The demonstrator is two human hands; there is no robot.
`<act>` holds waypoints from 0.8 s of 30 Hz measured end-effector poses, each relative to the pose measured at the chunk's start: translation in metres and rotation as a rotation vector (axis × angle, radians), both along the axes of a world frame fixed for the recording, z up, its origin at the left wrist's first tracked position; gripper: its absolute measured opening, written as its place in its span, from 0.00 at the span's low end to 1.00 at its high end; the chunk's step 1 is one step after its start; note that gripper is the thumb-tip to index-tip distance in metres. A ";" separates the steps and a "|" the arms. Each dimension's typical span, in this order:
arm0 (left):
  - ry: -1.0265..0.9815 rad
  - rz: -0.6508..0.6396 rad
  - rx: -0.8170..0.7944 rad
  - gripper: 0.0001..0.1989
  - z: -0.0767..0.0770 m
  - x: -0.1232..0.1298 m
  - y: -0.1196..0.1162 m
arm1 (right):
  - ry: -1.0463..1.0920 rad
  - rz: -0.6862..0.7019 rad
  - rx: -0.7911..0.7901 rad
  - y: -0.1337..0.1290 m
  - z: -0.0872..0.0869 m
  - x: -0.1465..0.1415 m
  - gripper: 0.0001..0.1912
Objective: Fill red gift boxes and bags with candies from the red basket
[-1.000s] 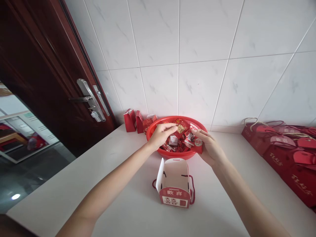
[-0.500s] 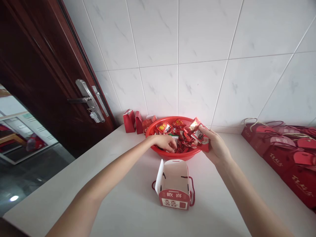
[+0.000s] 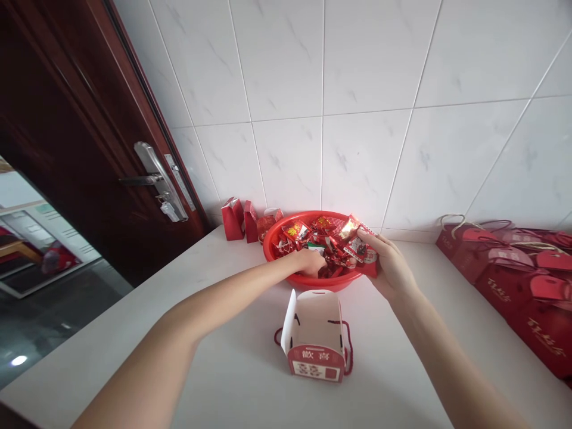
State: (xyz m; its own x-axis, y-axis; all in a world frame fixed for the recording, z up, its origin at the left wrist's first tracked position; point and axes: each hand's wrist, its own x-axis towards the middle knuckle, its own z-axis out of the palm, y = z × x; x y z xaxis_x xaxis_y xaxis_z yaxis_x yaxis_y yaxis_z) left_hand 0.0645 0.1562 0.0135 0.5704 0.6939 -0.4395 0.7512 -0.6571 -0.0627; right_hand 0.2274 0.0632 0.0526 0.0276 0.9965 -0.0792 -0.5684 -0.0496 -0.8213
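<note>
A red plastic basket by the wall holds many candies in shiny red wrappers. My left hand reaches down into it among the candies; its fingertips are hidden, so what they touch cannot be made out. Over the basket's right rim, my right hand is closed on several red candy packets, pinched between thumb and fingers. In front of the basket stands a small red and white gift box with its top open and nothing visible inside. Dark red cord handles hang at its sides.
Small red paper boxes stand left of the basket against the tiled wall. Several red gift boxes with cord handles line the right side of the white table. A dark wooden door stands at the left.
My left hand has moved right and deeper into the candies, and its fingers have gone out of sight. My right hand keeps its packets at nearly the same spot.
</note>
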 end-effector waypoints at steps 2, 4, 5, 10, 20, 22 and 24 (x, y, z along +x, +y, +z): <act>0.005 -0.013 0.003 0.18 0.001 0.002 0.001 | -0.008 -0.001 0.008 0.000 0.000 0.000 0.08; 0.003 -0.026 0.011 0.16 0.000 0.003 0.001 | -0.016 0.000 0.023 0.001 -0.001 0.001 0.09; -0.001 -0.033 0.018 0.15 -0.001 0.002 0.002 | -0.018 0.003 0.036 0.001 -0.002 0.001 0.10; -0.068 -0.073 0.095 0.14 -0.008 -0.005 0.002 | -0.018 0.011 0.078 0.002 -0.004 0.001 0.11; -0.306 -0.161 0.016 0.11 -0.011 -0.004 0.003 | -0.035 0.009 0.078 0.000 -0.002 0.000 0.10; -0.305 -0.121 -0.001 0.10 -0.012 -0.001 0.002 | -0.035 0.008 0.077 -0.001 -0.002 0.000 0.10; -0.296 -0.076 -0.013 0.12 -0.011 0.001 0.001 | -0.040 0.011 0.083 -0.001 -0.002 0.000 0.11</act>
